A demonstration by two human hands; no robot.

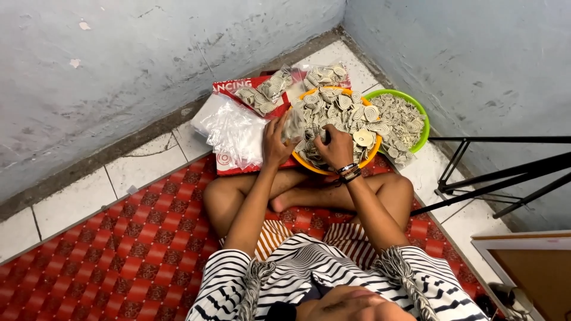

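Observation:
I sit cross-legged on a red patterned mat (119,255). In front of my legs stands an orange bowl (309,168) heaped with pale spiral-patterned discs (339,107). My right hand (336,145) rests in the heap, fingers curled into the discs. My left hand (275,141) holds a small clear plastic bag (293,123) at the bowl's left rim, seemingly with some discs inside. Dark bracelets circle my right wrist.
A green bowl (416,107) of the same discs stands right of the orange one. Filled clear packets (264,92) lie on a red printed sheet (238,88) behind, beside a pile of clear bags (235,131). Walls close the corner. Black tripod legs (493,178) stand at right.

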